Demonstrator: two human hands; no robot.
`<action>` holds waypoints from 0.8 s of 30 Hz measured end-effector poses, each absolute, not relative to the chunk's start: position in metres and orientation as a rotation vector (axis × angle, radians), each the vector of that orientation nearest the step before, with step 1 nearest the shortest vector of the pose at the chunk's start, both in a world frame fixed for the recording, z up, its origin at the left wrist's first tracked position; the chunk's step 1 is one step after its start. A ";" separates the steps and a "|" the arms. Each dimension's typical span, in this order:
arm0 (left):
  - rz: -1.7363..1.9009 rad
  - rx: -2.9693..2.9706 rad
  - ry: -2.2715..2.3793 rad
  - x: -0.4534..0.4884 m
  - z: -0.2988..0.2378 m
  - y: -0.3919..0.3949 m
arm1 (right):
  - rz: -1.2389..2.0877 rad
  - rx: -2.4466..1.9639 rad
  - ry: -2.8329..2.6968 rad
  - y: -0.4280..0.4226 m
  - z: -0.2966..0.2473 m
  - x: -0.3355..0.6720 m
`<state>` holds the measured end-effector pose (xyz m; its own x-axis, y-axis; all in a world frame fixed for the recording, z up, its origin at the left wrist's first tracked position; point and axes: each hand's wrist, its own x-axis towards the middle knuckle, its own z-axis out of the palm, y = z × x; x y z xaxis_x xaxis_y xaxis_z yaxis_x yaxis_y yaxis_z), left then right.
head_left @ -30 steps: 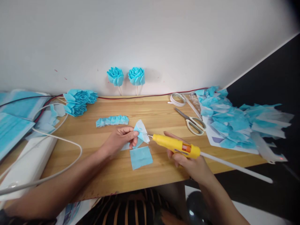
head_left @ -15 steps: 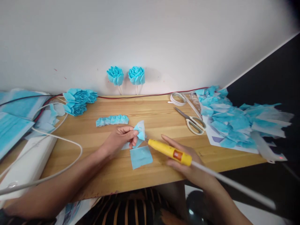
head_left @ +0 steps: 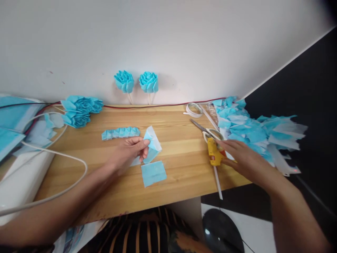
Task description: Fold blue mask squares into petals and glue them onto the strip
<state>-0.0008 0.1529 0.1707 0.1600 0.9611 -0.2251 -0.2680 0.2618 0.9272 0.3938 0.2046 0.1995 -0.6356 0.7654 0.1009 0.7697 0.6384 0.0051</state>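
My left hand pinches a folded blue-and-white paper petal just above the wooden table. A flat blue paper square lies right below it. My right hand rests on the yellow glue gun, which stands on the table at the right with its white glue stick pointing toward me over the edge. The fingers curl around the gun's handle. A strip of pleated blue petals lies just beyond my left hand.
White-handled scissors and a tape roll lie behind the glue gun. A heap of blue paper scraps covers the right end. Two blue paper roses lean on the wall; more flowers and white cables lie left.
My right hand carried the glue gun away from the petal to the right and set it down by the scissors. My left hand kept holding the petal.
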 end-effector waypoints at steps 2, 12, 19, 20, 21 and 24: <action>1.053 0.872 1.032 0.001 0.173 0.153 | -0.041 -1.227 -2.630 0.199 0.210 0.370; 0.874 1.134 1.099 0.007 0.188 0.147 | 1.527 -0.969 -1.777 0.171 0.200 0.216; 0.881 1.207 1.187 0.008 0.189 0.145 | 1.701 -0.970 -1.621 0.171 0.195 0.192; 0.885 1.215 1.186 0.008 0.187 0.145 | 1.690 -1.001 -1.623 0.172 0.196 0.190; 0.889 1.225 1.184 0.008 0.186 0.145 | 1.689 -1.027 -1.624 0.173 0.197 0.189; 0.910 1.256 1.178 0.008 0.183 0.146 | 1.735 -1.047 -1.597 0.177 0.200 0.191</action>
<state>0.0078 0.1456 0.1832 0.2009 0.9680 -0.1506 0.0992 0.1328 0.9862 0.1910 0.1766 0.2004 -0.5424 0.8219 -0.1742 0.1058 -0.1388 -0.9846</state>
